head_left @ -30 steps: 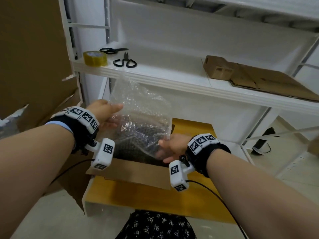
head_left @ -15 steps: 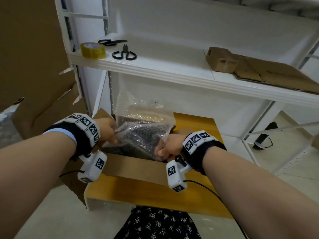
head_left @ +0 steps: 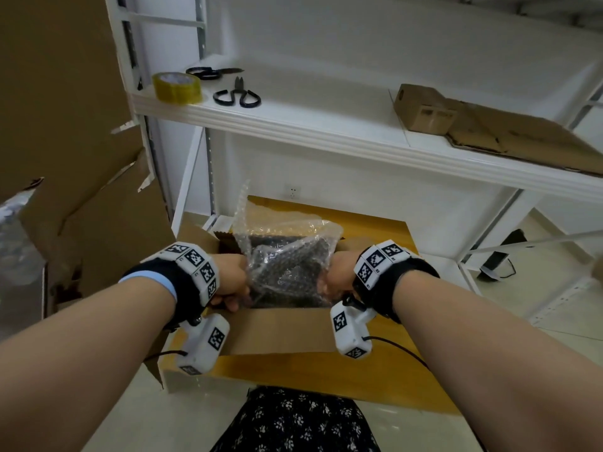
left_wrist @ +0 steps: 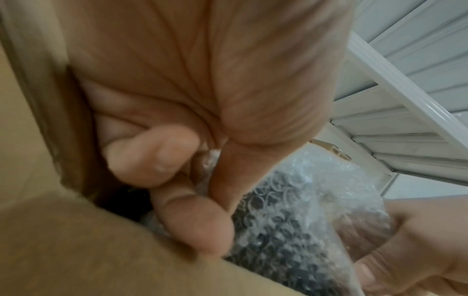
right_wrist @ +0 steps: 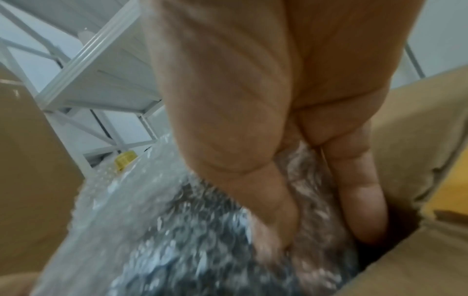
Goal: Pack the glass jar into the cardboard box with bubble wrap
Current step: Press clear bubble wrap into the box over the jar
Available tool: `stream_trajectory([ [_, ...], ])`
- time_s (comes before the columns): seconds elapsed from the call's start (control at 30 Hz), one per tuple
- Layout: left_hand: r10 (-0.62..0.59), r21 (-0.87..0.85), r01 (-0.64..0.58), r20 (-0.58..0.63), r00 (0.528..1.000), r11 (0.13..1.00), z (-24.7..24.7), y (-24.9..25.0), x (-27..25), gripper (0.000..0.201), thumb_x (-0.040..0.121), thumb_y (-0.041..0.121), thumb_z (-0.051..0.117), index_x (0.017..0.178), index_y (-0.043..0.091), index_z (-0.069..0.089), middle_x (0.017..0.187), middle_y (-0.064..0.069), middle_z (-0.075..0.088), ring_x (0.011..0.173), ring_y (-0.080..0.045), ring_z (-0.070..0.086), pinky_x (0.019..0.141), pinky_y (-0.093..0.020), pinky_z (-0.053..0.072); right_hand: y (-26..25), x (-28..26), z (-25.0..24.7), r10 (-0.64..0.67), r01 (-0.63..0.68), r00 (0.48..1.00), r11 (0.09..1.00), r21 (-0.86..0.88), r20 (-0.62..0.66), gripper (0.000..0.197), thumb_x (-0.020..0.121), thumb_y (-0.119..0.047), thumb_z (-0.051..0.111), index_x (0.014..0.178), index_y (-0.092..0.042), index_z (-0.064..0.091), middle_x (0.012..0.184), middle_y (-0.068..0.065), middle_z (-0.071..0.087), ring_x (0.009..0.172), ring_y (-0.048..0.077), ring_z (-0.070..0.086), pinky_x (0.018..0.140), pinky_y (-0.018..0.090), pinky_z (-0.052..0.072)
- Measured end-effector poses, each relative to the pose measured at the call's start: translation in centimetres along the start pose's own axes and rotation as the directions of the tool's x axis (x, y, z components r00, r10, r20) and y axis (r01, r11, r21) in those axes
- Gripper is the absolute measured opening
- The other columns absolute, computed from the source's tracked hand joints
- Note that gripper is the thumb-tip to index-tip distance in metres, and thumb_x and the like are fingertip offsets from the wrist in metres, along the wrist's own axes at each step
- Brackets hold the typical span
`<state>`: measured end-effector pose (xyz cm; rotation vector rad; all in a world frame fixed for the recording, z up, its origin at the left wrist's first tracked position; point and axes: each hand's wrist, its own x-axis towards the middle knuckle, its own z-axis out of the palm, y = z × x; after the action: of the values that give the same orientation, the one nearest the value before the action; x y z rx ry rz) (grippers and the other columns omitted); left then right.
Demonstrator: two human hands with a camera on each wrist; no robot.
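Note:
An open cardboard box (head_left: 284, 331) stands on a yellow wooden platform (head_left: 375, 230) under a white shelf. A crumpled sheet of clear bubble wrap (head_left: 287, 256) sits in the box's opening, with the dark inside showing through it. No glass jar can be made out. My left hand (head_left: 235, 288) pinches the wrap's left edge at the box's left wall, fingers curled (left_wrist: 202, 200). My right hand (head_left: 326, 285) grips the wrap's right side, reaching down inside the right wall (right_wrist: 329, 220). The wrap (right_wrist: 177, 230) lies between its thumb and fingers.
On the white shelf (head_left: 326, 132) above lie a yellow tape roll (head_left: 176, 88), two pairs of scissors (head_left: 237, 96), and flattened cardboard (head_left: 489, 128) at the right. Large cardboard sheets (head_left: 65, 158) lean at the left. The shelf's edge overhangs the box's far side.
Both hands have come down with the bubble wrap, from above the box into its opening. The sheet, held upright before, is now bunched low between the box walls.

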<state>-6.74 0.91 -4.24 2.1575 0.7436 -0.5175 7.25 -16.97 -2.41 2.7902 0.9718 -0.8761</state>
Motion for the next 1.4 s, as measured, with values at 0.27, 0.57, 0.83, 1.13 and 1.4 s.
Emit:
stream_trajectory([
  [0.27,-0.028,-0.177,0.058,0.165,0.986,0.982,-0.4,0.0,-0.1,0.045,0.067,0.035,0.085,0.094,0.005,0.063,0.066,-0.004,0.06,0.056,-0.017,0.053,0.053,-0.024,0.044,0.0,-0.2,1.0,-0.079,0.058,0.995,0.955,0.291,0.061,0.033,0.09,-0.04,0.063,0.117,-0.022,0.067,0.114,0.002,0.071,0.106,0.022,0.066,0.1,0.045,0.05],
  [0.57,0.024,0.304,-0.044,0.069,0.997,0.952,0.9,0.3,1.9,0.077,0.066,0.062,0.066,0.133,0.028,0.053,0.131,0.003,0.058,0.12,-0.021,0.053,0.111,-0.043,0.036,-1.6,0.2,2.7,-0.018,0.008,0.989,0.998,0.067,0.146,0.07,0.096,-0.063,0.039,0.152,-0.021,0.033,0.151,0.005,0.043,0.135,0.028,0.044,0.113,0.045,0.033],
  [0.83,-0.118,0.158,0.082,0.237,0.964,0.984,1.6,0.5,1.9,0.114,0.052,0.074,0.075,0.145,0.024,0.034,0.145,-0.001,0.045,0.13,-0.024,0.045,0.112,-0.04,0.034,-1.1,2.6,4.0,-0.071,0.043,0.98,0.987,0.152,0.185,0.109,0.057,-0.092,0.052,0.147,-0.031,0.04,0.148,-0.002,0.048,0.129,0.024,0.049,0.108,0.046,0.038],
  [1.13,-0.164,0.046,0.161,0.089,0.982,0.986,2.5,-0.2,3.8,0.147,0.024,0.095,0.061,0.15,0.03,0.024,0.157,-0.006,0.027,0.142,-0.026,0.029,0.116,-0.046,0.024,0.6,-2.7,-2.8,0.0,-0.018,0.999,0.893,0.449,0.039,0.046,0.063,-0.054,0.086,0.098,-0.026,0.076,0.1,0.0,0.075,0.093,0.021,0.07,0.09,0.041,0.054],
  [1.4,-0.119,0.038,0.113,0.214,0.97,0.993,1.0,-1.0,3.1,0.1,0.047,0.058,0.088,0.132,0.02,0.053,0.129,0.0,0.06,0.119,-0.026,0.055,0.108,-0.041,0.041,0.0,-1.1,2.2,0.048,-0.058,0.998,0.878,0.474,0.033,0.023,0.092,-0.026,0.066,0.112,-0.015,0.071,0.1,0.002,0.073,0.102,0.024,0.069,0.092,0.04,0.056],
])
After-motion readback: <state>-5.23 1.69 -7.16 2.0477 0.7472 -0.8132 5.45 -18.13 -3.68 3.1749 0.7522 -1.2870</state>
